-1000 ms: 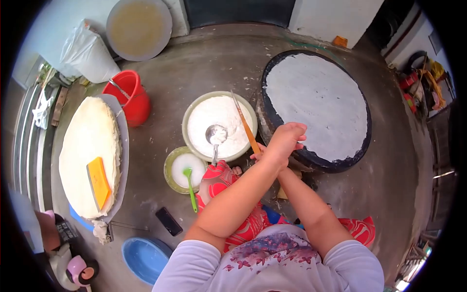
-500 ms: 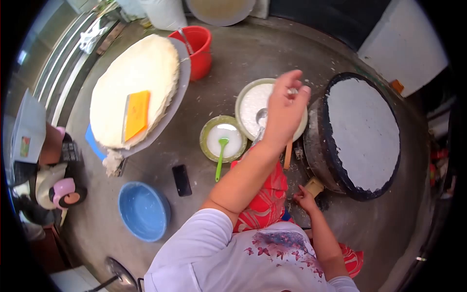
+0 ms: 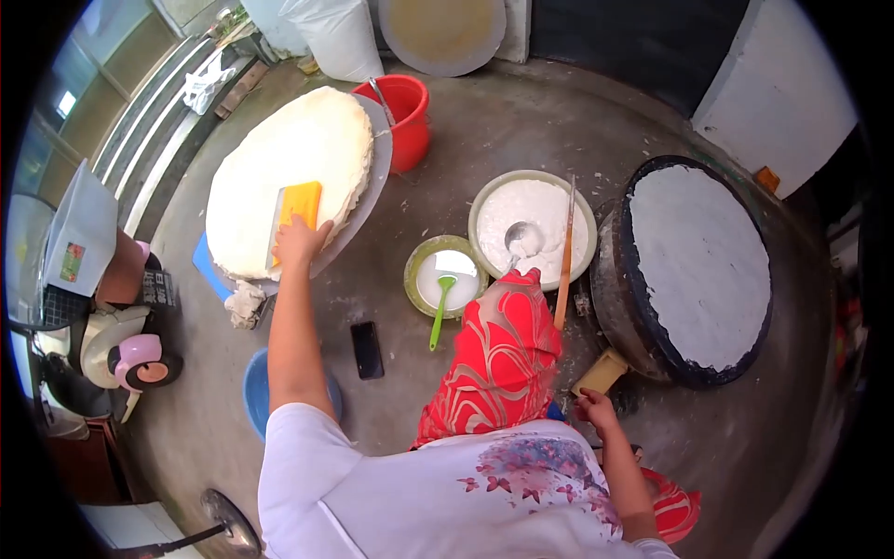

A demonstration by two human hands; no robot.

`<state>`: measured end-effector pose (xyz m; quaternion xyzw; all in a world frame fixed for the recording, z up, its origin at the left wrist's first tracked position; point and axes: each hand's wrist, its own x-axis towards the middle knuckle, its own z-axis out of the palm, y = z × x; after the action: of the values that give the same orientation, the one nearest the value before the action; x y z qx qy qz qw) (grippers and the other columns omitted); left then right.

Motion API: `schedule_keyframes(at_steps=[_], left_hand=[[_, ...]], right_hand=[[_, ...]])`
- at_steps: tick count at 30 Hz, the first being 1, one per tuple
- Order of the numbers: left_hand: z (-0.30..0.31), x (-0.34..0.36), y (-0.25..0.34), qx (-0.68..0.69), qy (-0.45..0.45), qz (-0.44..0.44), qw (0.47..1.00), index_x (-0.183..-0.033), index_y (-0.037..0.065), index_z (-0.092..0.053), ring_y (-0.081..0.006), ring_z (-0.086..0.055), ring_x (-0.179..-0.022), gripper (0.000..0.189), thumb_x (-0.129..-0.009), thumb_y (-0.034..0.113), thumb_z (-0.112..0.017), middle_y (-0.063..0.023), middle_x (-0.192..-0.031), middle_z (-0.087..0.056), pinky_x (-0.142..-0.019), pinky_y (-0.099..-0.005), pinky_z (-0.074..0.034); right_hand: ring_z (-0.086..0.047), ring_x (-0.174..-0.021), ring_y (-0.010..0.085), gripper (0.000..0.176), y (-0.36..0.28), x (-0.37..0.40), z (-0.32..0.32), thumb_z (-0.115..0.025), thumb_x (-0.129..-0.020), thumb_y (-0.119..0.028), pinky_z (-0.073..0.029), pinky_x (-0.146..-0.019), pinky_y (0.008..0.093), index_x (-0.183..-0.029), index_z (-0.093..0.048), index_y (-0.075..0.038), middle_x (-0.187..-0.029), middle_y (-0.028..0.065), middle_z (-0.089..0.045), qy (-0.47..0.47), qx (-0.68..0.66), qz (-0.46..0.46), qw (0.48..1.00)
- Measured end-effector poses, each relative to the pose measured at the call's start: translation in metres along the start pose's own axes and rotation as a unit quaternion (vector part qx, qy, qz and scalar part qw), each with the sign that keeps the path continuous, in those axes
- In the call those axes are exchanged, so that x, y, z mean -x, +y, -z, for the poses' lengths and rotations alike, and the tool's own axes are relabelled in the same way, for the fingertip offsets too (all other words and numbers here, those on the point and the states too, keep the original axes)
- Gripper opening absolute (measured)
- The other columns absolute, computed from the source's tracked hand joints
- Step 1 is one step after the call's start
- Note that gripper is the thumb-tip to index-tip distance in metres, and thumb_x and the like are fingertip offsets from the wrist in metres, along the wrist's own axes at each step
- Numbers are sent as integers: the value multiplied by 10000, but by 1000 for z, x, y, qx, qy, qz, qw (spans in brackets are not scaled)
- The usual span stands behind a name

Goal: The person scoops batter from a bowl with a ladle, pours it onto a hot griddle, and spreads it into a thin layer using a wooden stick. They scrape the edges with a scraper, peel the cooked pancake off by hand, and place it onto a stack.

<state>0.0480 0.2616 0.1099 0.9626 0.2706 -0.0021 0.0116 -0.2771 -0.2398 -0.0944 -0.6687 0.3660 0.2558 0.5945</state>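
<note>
My left hand (image 3: 298,240) grips an orange scraper (image 3: 302,202) on the pale stack of thin round sheets (image 3: 270,149) at the left. My right hand (image 3: 596,408), its fingers curled, is low beside the round griddle, at the near end of a yellowish block (image 3: 601,372); what it holds, if anything, is too small to tell. A pale layer (image 3: 698,265) covers the black-rimmed griddle (image 3: 644,317). A ladle (image 3: 523,238) rests in the bowl of white batter (image 3: 496,200), and a wooden stick (image 3: 566,252) lies across its right rim.
A smaller bowl (image 3: 416,279) holds whitish liquid and a green brush (image 3: 440,312). A phone (image 3: 367,350) lies on the floor. Around it are a blue basin (image 3: 256,396), a red bucket (image 3: 410,140) and a white sack (image 3: 335,37). Red patterned cloth (image 3: 494,363) covers my leg.
My left hand has swung left from above the batter bowl to the stack and taken hold of the scraper. My right hand has curled its fingers near the block. The view has shifted slightly.
</note>
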Motion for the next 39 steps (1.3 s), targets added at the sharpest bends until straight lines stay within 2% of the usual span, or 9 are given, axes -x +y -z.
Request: schedule_keyframes(at_steps=[6,12,18,21,26,29,33,35,39], left_hand=[[12,-31,-23,-57,-4,-152,987,-817,0,-617,-320,-603,-777,323,-638,268,-595,-199,-830,-614,-690,-397,-475],[88,-12,-7,-11,218,-173,960,-728,-12,-570,-362,-580,-667,205,-664,181,-541,-207,-706,-586,-612,-420,-456],[111,120,102,196,181,-463,845,-1030,26,-560,-320,-600,-746,364,-666,27,-558,-181,-847,-603,-668,-357,-474],[104,213,162,149,195,-650,720,-875,18,-562,-305,-533,-604,268,-607,20,-572,-118,-658,-542,-548,-394,-436],[78,301,209,96,41,-814,571,-970,7,-518,-260,-568,-747,380,-609,82,-610,-118,-832,-570,-675,-359,-452],[83,319,223,161,86,-840,511,-1085,12,-491,-287,-511,-1014,474,-640,100,-625,-151,-1058,-538,-849,-394,-397],[75,297,212,178,75,-757,624,-1168,38,-443,-359,-323,-1204,547,-666,120,-642,-159,-1271,-385,-959,-460,-277],[60,277,203,192,67,-725,658,-1155,21,-445,-366,-333,-1193,498,-699,114,-623,-170,-1259,-391,-958,-458,-279],[28,253,184,247,5,-642,726,-1180,-7,-423,-371,-319,-1200,447,-751,44,-542,-186,-1279,-364,-971,-424,-273]], right_hand=[[-577,-693,133,365,-18,0,-8,-519,-842,-139,-475,-601,251,-1192,-465,-50,-866,57,-605,-6,-39,43,998],[-574,-720,114,313,-39,15,-2,-542,-830,-145,-469,-631,240,-1123,-505,-43,-851,42,-600,32,5,145,989],[-570,-844,267,373,-176,108,-11,-651,-717,-202,-467,-717,334,-1023,-482,-74,-992,110,-553,225,81,484,842],[-446,-1070,284,494,-229,150,-8,-638,-657,-179,-368,-887,376,-1105,-452,-86,-1171,120,-448,344,201,613,682],[-480,-1042,255,333,-232,153,13,-467,-749,-166,-387,-860,337,-1077,-489,-109,-1123,117,-491,444,411,582,543],[-578,-837,281,462,-201,147,51,-642,-658,-227,-457,-732,346,-1081,-498,-105,-879,126,-592,299,366,397,786],[-589,-854,301,579,-134,128,158,-659,-655,-259,-467,-751,349,-1161,-453,-69,-920,177,-602,490,77,187,848],[-590,-880,278,496,-65,85,238,-643,-654,-162,-458,-771,355,-1110,-479,-56,-937,157,-608,584,-101,239,769],[-594,-882,266,472,-37,105,318,-635,-655,-89,-461,-755,338,-1097,-479,-41,-949,140,-612,665,-53,69,741]])
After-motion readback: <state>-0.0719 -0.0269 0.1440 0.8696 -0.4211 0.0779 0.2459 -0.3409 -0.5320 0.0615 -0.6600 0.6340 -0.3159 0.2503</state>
